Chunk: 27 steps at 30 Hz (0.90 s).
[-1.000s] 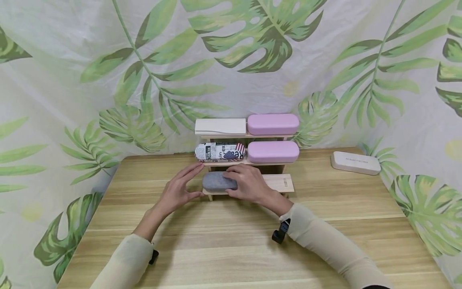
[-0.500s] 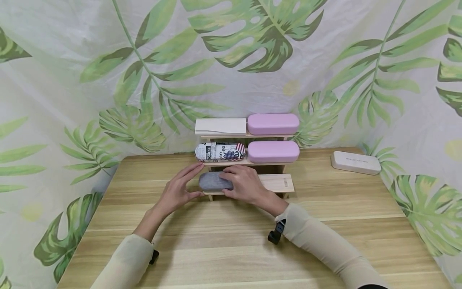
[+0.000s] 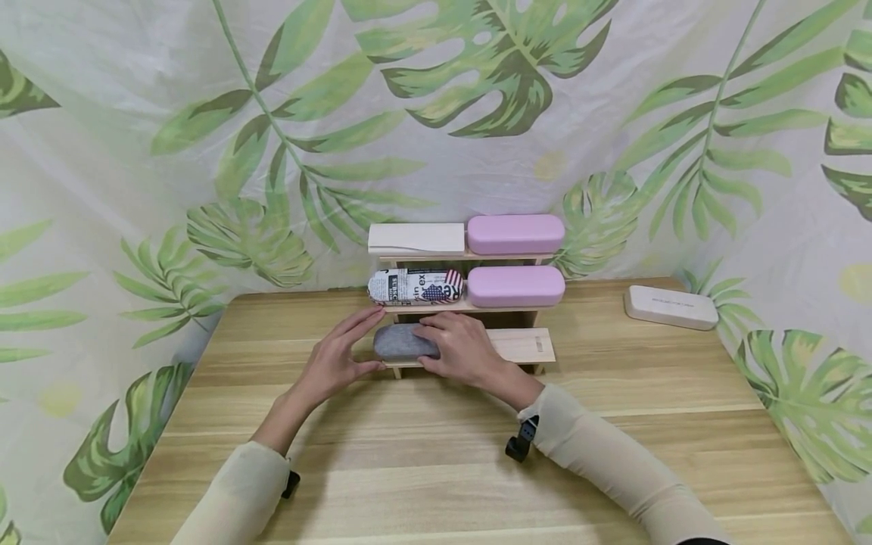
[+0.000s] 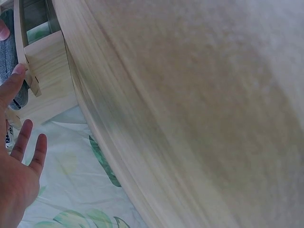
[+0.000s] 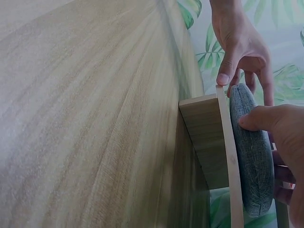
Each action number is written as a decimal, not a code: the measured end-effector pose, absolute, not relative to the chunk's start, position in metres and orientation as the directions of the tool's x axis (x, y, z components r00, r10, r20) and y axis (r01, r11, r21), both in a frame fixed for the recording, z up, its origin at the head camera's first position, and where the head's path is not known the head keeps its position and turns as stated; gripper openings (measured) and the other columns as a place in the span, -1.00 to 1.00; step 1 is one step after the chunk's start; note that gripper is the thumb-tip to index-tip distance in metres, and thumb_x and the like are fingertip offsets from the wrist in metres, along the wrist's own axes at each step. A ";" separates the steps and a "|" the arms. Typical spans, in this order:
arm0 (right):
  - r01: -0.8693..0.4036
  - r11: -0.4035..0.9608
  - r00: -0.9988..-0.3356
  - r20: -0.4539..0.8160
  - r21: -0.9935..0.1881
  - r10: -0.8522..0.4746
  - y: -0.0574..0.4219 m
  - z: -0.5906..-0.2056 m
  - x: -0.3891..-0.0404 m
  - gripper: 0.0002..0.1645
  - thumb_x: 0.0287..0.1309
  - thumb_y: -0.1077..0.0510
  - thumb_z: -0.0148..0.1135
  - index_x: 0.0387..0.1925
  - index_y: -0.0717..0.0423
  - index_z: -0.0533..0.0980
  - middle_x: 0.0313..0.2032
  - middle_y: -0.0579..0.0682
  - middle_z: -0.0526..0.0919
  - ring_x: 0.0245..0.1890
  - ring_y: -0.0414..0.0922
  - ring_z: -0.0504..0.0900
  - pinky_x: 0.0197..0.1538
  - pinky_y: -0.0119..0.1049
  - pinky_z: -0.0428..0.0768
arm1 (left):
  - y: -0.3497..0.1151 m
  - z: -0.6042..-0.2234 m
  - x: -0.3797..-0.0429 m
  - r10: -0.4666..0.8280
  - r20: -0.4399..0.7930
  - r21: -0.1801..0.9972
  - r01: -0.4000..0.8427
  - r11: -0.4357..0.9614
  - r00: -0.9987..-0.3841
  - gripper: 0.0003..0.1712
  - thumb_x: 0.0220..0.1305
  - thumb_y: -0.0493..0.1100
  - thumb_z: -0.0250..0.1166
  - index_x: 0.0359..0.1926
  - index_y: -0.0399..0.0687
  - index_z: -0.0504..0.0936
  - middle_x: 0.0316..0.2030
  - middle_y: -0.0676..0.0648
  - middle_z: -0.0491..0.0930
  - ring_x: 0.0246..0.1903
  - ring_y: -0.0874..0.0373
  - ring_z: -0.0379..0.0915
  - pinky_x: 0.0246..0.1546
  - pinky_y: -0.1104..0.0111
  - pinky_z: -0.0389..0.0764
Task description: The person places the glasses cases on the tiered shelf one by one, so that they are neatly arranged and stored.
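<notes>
A grey fabric glasses case (image 3: 403, 342) lies on the lowest step of a small wooden three-step stand (image 3: 521, 345), at its left end. My right hand (image 3: 463, 348) grips the case from its right side, thumb in front and fingers behind, as the right wrist view (image 5: 285, 137) also shows. My left hand (image 3: 341, 354) spreads its thumb and fingers at the left end of the stand; its thumb touches the lowest step's edge. Just above sits a newsprint-and-flag patterned glasses case (image 3: 414, 287) on the middle step.
A pink case (image 3: 515, 286) fills the middle step's right half. Up top are a white folded case (image 3: 416, 238) and another pink case (image 3: 515, 234). Far right on the wooden table (image 3: 422, 469) lies a white case (image 3: 671, 307). A leaf-print curtain (image 3: 477, 174) hangs behind.
The right hand has slid the grey glasses case a little to the left along the lowest step. My left hand has stayed in place.
</notes>
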State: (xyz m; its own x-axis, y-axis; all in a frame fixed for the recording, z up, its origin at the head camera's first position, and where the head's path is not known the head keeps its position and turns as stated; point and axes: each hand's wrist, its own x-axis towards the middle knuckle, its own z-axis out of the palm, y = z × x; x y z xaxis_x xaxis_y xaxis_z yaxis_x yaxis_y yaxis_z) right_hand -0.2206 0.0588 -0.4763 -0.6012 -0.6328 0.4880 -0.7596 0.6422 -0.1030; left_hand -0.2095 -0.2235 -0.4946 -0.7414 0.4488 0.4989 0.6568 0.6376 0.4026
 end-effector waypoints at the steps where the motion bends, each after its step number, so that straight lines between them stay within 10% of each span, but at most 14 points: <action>1: -0.760 0.642 -0.602 0.485 -0.103 -0.634 0.059 -0.476 -0.220 -0.43 0.15 -0.15 0.56 0.14 -0.01 0.74 0.15 0.03 0.76 0.14 0.01 0.73 0.27 -0.09 0.67 | -0.224 -0.495 -0.209 0.449 0.499 0.403 0.657 0.637 -0.742 0.16 -0.22 -0.28 0.81 0.49 -0.10 0.50 0.47 -0.15 0.45 0.36 -0.21 0.48 0.03 -0.07 0.74; 27: -0.841 0.535 -0.467 0.602 -0.077 -0.648 0.116 -0.455 -0.212 -0.36 -0.01 -0.09 0.69 0.08 0.12 0.74 0.15 0.09 0.76 0.15 0.10 0.72 0.29 0.01 0.66 | -0.225 -0.498 -0.212 0.447 0.503 0.405 0.659 0.634 -0.739 0.16 -0.21 -0.23 0.81 0.49 -0.06 0.49 0.47 -0.16 0.46 0.33 -0.22 0.50 -0.31 0.03 0.79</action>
State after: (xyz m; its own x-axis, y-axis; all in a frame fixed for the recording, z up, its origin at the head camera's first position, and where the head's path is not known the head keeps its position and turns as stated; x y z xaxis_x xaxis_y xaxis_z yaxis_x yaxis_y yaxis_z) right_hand -0.2115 0.1156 -0.4551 -0.4670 -0.6478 0.6019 -0.8414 0.5348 -0.0772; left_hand -0.2118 -0.2253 -0.4980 -0.7394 0.4474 0.5031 0.6591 0.6335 0.4053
